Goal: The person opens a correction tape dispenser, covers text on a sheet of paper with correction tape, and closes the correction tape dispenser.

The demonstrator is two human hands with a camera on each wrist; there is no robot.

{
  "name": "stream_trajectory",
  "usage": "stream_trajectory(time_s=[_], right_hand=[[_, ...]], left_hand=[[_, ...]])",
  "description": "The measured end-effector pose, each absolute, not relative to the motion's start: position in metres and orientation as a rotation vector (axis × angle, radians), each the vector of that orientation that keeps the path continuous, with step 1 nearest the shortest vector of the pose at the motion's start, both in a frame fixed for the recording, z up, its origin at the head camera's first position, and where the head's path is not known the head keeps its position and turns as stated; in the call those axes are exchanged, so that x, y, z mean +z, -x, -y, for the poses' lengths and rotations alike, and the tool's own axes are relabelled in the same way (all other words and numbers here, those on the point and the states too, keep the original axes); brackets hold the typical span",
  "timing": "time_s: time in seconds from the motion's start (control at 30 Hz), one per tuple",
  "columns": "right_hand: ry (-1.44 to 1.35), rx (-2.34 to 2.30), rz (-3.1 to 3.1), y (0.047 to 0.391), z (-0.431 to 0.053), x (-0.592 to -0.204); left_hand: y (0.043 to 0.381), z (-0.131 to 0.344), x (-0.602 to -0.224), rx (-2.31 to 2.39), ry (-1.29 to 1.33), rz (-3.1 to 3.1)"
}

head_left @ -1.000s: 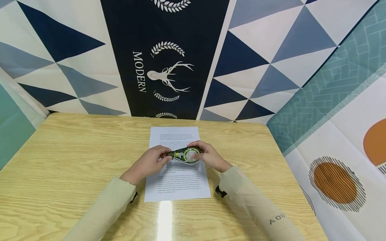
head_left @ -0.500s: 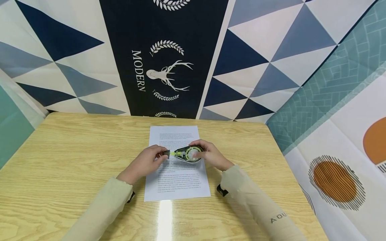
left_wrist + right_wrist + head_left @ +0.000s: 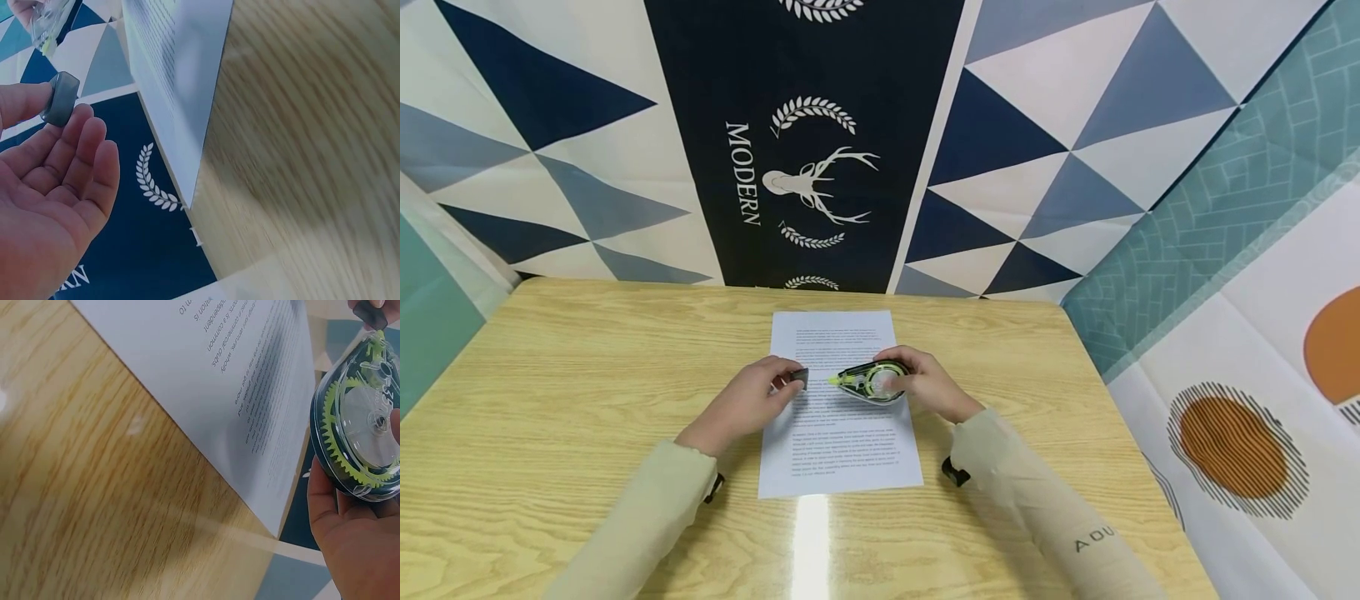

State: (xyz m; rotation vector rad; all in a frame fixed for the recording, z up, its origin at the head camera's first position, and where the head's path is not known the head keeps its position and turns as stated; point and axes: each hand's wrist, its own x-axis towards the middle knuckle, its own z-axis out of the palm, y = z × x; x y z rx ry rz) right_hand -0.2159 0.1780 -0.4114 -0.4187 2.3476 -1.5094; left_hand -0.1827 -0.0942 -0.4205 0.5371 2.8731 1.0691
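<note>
"MODERN" backdrop [image 3: 742, 173] faces right hand [image 3: 925, 387] gripping correction tape [image 3: 868, 382], left hand [image 3: 748, 402] pinching its cap [image 3: 800, 379]

bare table [image 3: 587, 375] lies open both sides of the paper [image 3: 838, 442]; backdrop [image 3: 805, 167] walls the rear

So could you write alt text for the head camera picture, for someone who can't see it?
Above a printed sheet on a wooden table, the right hand holds a clear correction tape dispenser with green gears, and the left hand pinches its small grey cap, apart from the dispenser's tip. Patterned cloths hang behind.
</note>
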Motion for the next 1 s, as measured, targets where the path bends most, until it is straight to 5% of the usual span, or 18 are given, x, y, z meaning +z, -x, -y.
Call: stream_trajectory(time_s=[1.0], right_hand=[[0.335, -1.493, -2.348, 0.214, -0.188, -0.413]], left_hand=[[0.172, 0.158, -0.429, 1.082, -0.351, -2.863]])
